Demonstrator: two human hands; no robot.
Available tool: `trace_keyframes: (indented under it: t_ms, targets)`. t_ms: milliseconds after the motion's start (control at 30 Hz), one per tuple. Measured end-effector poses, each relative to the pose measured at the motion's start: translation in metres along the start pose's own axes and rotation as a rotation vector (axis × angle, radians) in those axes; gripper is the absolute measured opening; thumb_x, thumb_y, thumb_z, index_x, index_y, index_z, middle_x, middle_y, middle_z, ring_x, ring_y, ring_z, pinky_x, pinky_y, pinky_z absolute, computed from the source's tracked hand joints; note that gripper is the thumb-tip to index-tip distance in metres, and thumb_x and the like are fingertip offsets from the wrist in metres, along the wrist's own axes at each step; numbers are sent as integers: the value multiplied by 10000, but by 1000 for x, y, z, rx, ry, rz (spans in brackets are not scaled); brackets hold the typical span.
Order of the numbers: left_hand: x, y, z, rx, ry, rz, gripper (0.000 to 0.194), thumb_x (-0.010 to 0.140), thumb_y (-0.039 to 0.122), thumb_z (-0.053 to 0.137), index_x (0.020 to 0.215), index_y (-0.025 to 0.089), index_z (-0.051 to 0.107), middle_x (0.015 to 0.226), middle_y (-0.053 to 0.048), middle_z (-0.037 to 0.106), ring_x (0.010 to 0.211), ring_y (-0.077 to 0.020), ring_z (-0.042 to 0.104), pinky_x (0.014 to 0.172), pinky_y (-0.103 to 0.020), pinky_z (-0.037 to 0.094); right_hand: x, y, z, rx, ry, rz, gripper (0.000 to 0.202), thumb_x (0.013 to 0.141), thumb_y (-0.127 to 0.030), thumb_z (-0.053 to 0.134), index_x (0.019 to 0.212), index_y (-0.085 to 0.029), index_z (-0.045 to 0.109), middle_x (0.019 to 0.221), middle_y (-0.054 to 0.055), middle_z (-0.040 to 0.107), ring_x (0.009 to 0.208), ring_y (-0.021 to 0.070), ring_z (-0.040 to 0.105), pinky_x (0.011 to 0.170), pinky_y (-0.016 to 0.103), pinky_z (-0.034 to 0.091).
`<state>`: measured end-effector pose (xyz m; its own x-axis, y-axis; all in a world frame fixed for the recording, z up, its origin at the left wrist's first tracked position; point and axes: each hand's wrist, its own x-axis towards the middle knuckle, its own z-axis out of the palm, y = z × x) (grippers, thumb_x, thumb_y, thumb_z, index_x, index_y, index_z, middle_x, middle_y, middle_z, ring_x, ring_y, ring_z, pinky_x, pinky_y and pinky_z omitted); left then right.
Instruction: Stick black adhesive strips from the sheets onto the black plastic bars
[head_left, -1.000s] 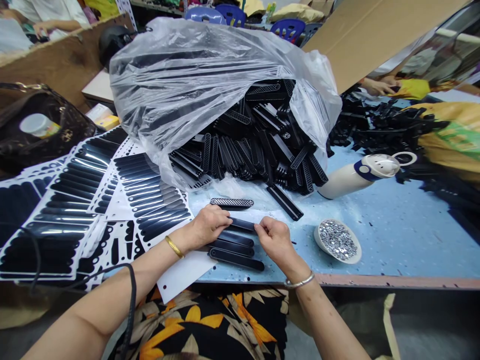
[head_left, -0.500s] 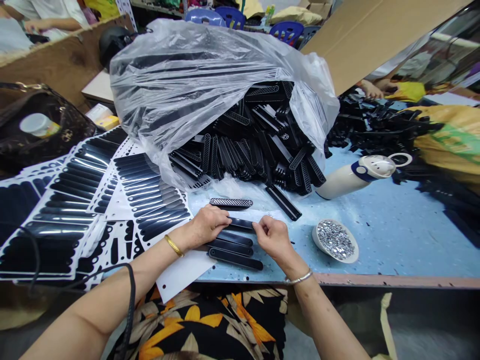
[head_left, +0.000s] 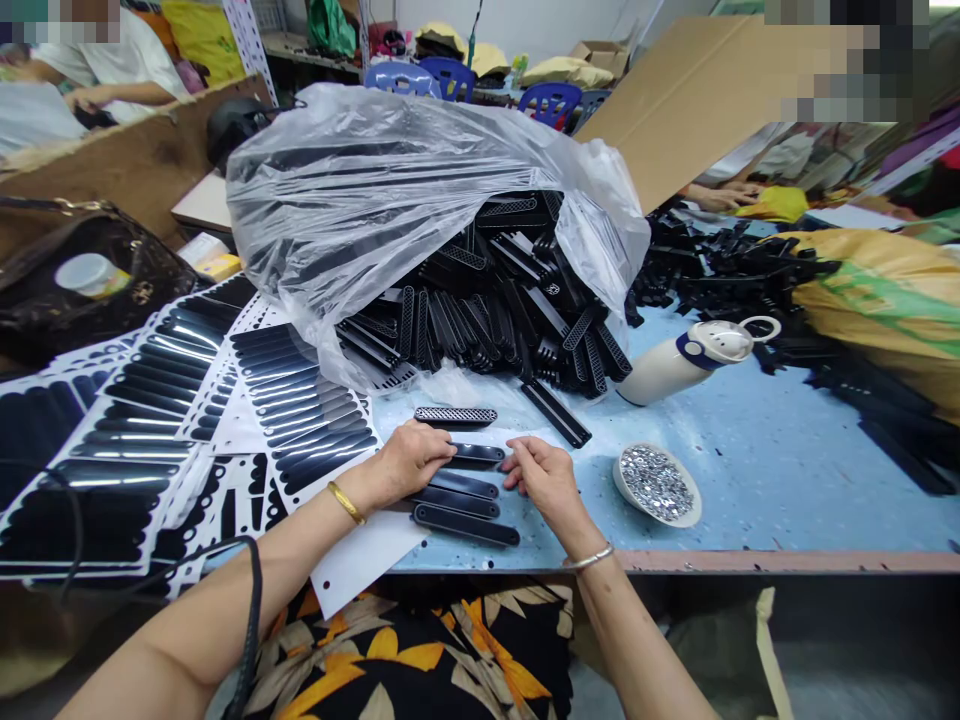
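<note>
My left hand, with a gold bangle at its wrist, pinches the left end of a long black round-ended piece. Just off the right end of that piece is my right hand, its fingers loosely bent and apart, holding nothing I can see. Several similar black pieces lie side by side below, nearest my body. Above my hands rests a black piece with a patterned face. To the left, a white sheet of glossy black strips reaches close to my left wrist.
A large clear plastic bag spills black parts behind my hands. Rightward stand a bowl of small shiny bits and a tilted cream bottle. More strip sheets and a brown handbag are at left. Other people work farther back.
My right hand has let go of the black piece's right end and moved slightly off it. My left hand still holds the left end. The whole view has shifted a little.
</note>
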<state>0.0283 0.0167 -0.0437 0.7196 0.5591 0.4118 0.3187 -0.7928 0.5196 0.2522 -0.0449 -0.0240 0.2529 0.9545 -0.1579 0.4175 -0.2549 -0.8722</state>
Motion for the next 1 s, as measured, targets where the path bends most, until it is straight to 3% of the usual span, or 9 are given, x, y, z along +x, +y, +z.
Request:
trace_keyframes:
  t_ms: [100,233,367,500,600,767,900,1000]
  targets:
    - [0,1,0,0,4,-5,224,922,174,514,882,214,731,807,-32,699,759,-148,660,752,-279,490,1,-2,0,12,-13,4,493,762,-659,554,726,-176,640,538,39,652,401,167,603,369,242,404]
    - [0,0,0,-9,0,-5,223,915,164,514,883,207,731,816,-33,704,755,-147,661,750,-280,489,6,-2,5,-7,-31,1,392,684,-563,688,581,-193,608,450,1,596,373,151,570,385,238,394]
    - [2,2,-1,11,-10,-18,205,902,146,529,855,196,722,815,-31,710,735,-150,664,728,-280,477,12,1,8,2,-34,19,438,705,-579,648,510,-203,539,399,-11,547,339,137,544,363,227,362]
    - [4,6,-5,-14,-47,-41,179,886,137,547,841,182,715,800,-21,718,728,-144,674,735,-266,479,13,2,2,43,-35,44,511,759,-684,508,649,-191,586,458,8,596,358,169,588,332,238,385]
    - [6,10,-9,-55,-50,-110,137,847,140,589,870,188,715,821,-15,736,757,-150,687,762,-265,499,10,1,1,56,-40,38,526,750,-699,489,722,-187,603,529,23,642,382,178,610,331,247,407]
    - [19,24,-12,-23,-29,-281,166,822,254,654,954,177,719,836,-42,753,745,-187,693,691,-269,505,9,3,9,9,-54,-28,382,684,-581,585,588,-213,563,442,-7,579,335,152,544,336,241,364]
    - [43,39,-3,184,-153,-335,276,901,364,575,817,157,737,768,-89,738,748,-237,693,689,-311,491,11,5,10,-45,-41,-103,346,731,-509,543,537,-223,545,384,-16,527,358,154,538,395,252,378]
    - [55,43,3,312,-268,-352,422,921,489,521,821,151,754,808,-129,735,798,-277,690,711,-344,483,10,9,7,-80,-31,-154,335,748,-487,537,544,-222,555,398,-8,543,399,158,560,446,258,398]
